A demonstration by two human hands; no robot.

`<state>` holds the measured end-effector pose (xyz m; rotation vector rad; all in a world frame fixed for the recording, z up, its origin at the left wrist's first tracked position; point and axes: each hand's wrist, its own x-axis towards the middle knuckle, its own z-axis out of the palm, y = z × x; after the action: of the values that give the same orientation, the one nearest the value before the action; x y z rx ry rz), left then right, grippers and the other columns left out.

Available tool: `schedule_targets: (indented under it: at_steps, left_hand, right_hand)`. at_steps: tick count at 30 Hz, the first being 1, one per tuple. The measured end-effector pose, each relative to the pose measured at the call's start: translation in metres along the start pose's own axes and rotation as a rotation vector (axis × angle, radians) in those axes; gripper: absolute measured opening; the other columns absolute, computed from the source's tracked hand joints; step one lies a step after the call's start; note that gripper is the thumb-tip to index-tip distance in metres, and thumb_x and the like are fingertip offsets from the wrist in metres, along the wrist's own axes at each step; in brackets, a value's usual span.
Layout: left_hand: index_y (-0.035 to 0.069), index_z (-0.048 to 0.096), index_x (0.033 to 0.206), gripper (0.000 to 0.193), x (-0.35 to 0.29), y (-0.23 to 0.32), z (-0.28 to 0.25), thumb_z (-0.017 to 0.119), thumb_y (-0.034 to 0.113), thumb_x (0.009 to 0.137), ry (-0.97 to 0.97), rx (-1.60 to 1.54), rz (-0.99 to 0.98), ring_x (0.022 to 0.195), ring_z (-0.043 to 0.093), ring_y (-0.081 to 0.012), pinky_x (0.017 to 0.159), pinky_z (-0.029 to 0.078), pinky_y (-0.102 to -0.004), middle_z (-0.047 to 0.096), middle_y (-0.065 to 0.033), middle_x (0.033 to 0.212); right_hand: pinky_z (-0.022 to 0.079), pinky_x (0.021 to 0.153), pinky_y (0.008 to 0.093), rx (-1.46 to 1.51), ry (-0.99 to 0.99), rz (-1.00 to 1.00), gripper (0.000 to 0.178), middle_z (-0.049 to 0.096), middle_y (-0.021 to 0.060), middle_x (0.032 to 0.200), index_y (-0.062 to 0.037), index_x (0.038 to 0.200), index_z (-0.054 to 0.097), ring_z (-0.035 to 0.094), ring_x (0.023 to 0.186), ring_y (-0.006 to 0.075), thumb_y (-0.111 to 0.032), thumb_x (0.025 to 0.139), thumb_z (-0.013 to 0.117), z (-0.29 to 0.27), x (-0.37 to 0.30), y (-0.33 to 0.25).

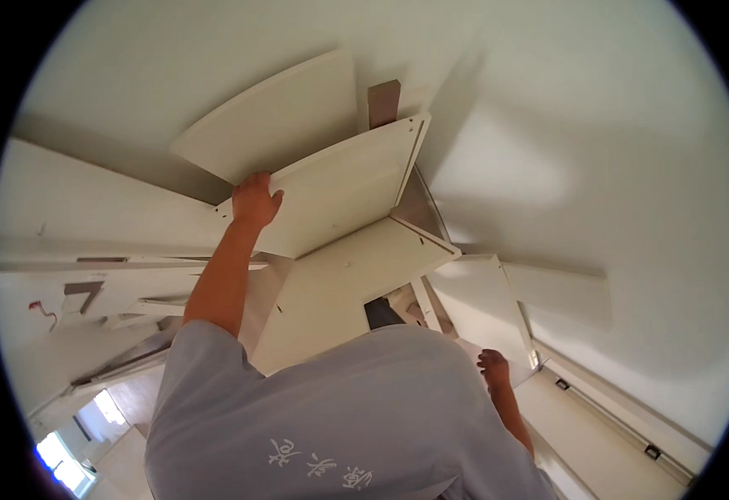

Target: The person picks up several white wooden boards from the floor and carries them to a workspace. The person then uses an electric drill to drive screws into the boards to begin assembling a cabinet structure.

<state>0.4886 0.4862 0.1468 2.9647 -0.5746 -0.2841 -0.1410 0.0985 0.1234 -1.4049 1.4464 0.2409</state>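
Note:
With my raised left hand (256,200) I grip the upper edge of a cream board (339,183), thumb on its near face. That board stands tilted, with small holes near its corners. Its lower edge meets a second cream panel (348,275) that lies toward me. My right hand (493,367) hangs low at my right side, fingers loosely bent and a little apart, with nothing seen in them. Closest to it is a pale panel (485,304) leaning at the right.
Another pale board (289,108) leans on the wall behind, beside a brown strip (383,102). At the left are long white panels (106,200) and a dark angled piece (83,293). A long panel with dark fittings (606,425) lies at the lower right.

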Motion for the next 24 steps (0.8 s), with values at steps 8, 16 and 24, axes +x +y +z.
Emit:
schedule_targets:
  at_steps: [8,16,24]
  left_hand:
    - [0.007,0.068,0.106,0.043,-0.065,0.018,0.012,0.074,0.044,0.086,-0.210,-0.142,0.246,0.102,0.066,-0.0378,0.086,0.054,-0.0492,0.069,-0.0150,0.107]
    - [0.009,0.066,0.119,0.051,-0.160,0.068,0.011,0.069,0.051,0.091,-0.455,-0.228,0.276,0.112,0.063,-0.0337,0.093,0.053,-0.0476,0.066,-0.0120,0.116]
    - [0.008,0.061,0.133,0.063,-0.177,0.075,0.011,0.071,0.054,0.090,-0.526,-0.304,0.278,0.120,0.060,-0.0332,0.099,0.052,-0.0454,0.063,-0.0114,0.127]
  right_hand:
    - [0.052,0.063,0.0305,-0.273,-0.124,-0.309,0.030,0.074,0.0075,0.092,-0.0007,0.114,0.071,0.071,0.077,0.0169,-0.016,0.089,0.065,-0.004,0.011,0.043]
    - [0.051,0.061,0.0278,-0.196,-0.098,-0.084,0.027,0.072,0.0059,0.085,-0.0003,0.110,0.073,0.067,0.071,0.0155,-0.016,0.090,0.064,0.007,-0.006,0.012]
    - [0.052,0.064,0.0292,-0.220,-0.120,-0.195,0.030,0.073,0.0062,0.095,-0.0018,0.118,0.068,0.071,0.081,0.0167,-0.017,0.092,0.065,0.001,0.022,0.011]
